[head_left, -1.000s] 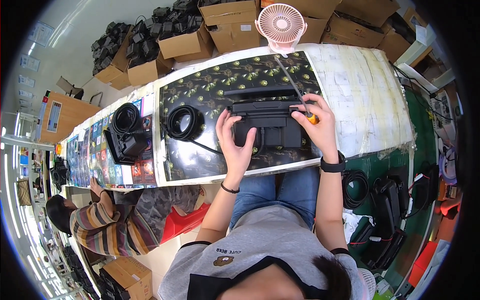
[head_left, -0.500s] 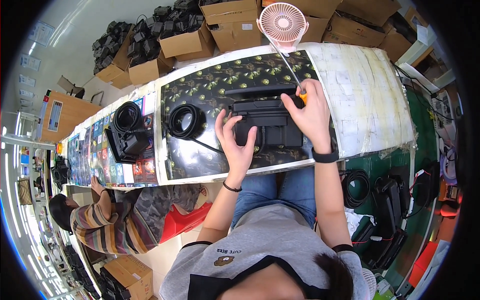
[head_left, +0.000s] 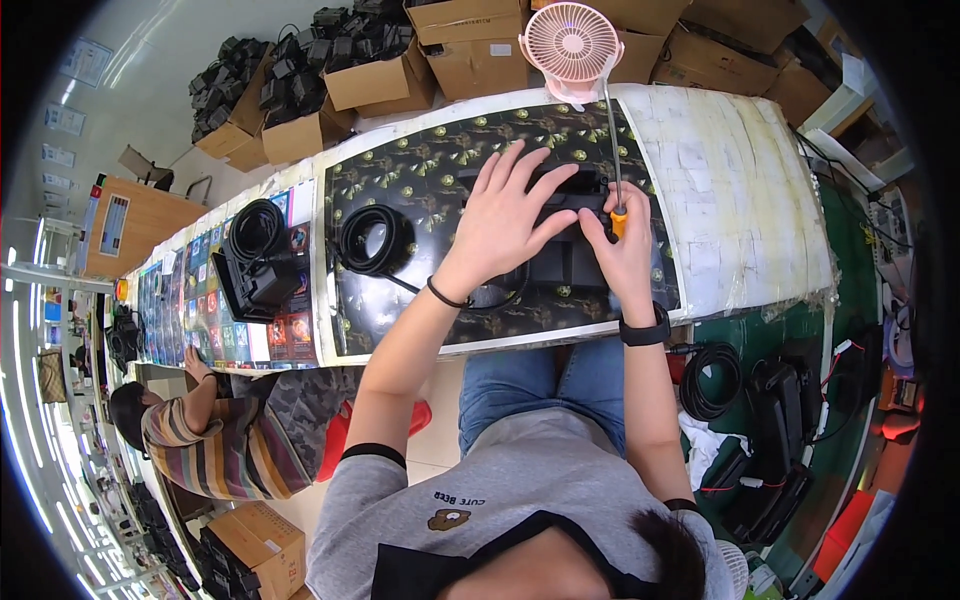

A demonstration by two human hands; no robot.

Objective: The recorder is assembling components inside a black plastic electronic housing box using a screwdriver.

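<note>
A black boxy device (head_left: 570, 262) lies on the dark patterned table cover (head_left: 420, 170) in front of me. My left hand (head_left: 505, 215) is spread flat on top of it, fingers apart. My right hand (head_left: 622, 250) grips a screwdriver (head_left: 612, 150) by its orange and black handle, its long shaft pointing up and away, at the device's right end. A coiled black cable (head_left: 372, 240) lies to the left of the device, its lead running toward it.
A pink desk fan (head_left: 572, 42) stands at the table's far edge. Cardboard boxes (head_left: 385, 75) with black devices sit behind. Another black device with a coiled cable (head_left: 258, 258) is further left. A person in a striped top (head_left: 215, 440) sits at my left. More devices and cables (head_left: 770, 440) lie on the floor right.
My left hand moved from the device's left side up onto its top and spread out. My right hand shifted the screwdriver slightly lower at the right end.
</note>
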